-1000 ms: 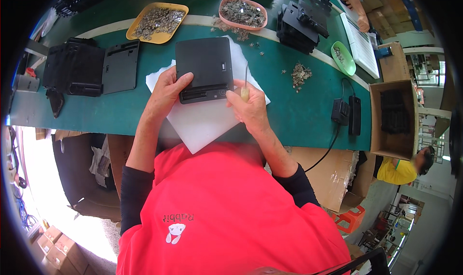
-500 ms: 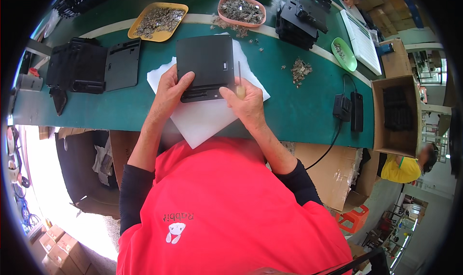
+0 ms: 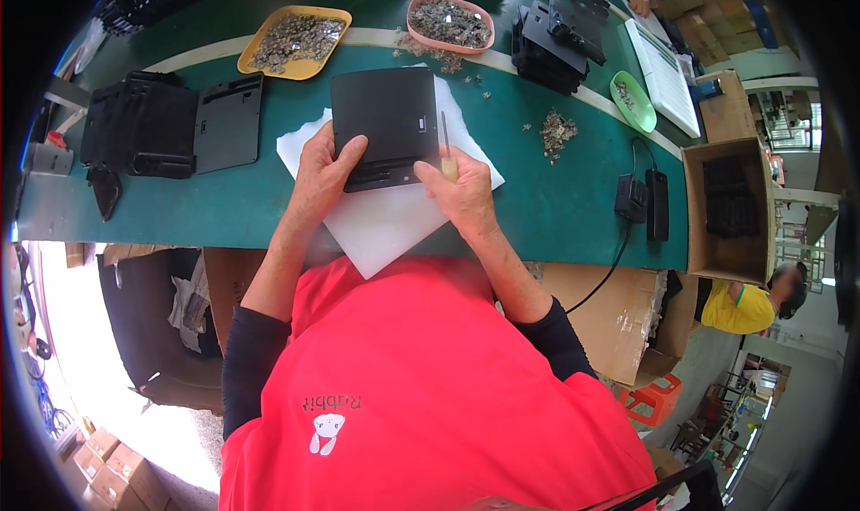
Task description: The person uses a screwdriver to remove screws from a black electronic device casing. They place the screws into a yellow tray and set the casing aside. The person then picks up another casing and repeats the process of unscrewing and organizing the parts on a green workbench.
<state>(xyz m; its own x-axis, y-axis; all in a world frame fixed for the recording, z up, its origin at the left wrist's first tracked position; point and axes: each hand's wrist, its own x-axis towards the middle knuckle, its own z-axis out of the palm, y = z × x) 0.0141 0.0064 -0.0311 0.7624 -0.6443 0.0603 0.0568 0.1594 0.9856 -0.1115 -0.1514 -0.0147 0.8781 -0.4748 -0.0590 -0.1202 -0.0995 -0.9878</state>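
A flat black rectangular panel, with a slotted strip along its near edge, is held above a white foam sheet. My left hand grips the panel's near left side, thumb on top and fingers hidden beneath. At the near right corner, my right hand is closed round a screwdriver. Its handle is pale yellow and its thin shaft points away from me, beside the panel's right edge. My right thumb lies by that corner; whether it presses on the panel is hard to tell.
Small metal parts fill a yellow tray and a pink tray; loose ones lie in a pile. A green dish, stacked black panels and a black adapter are to the right. Black casings lie left.
The whole view has shifted slightly. Both hands keep their hold on the panel and the screwdriver, with hardly any movement.
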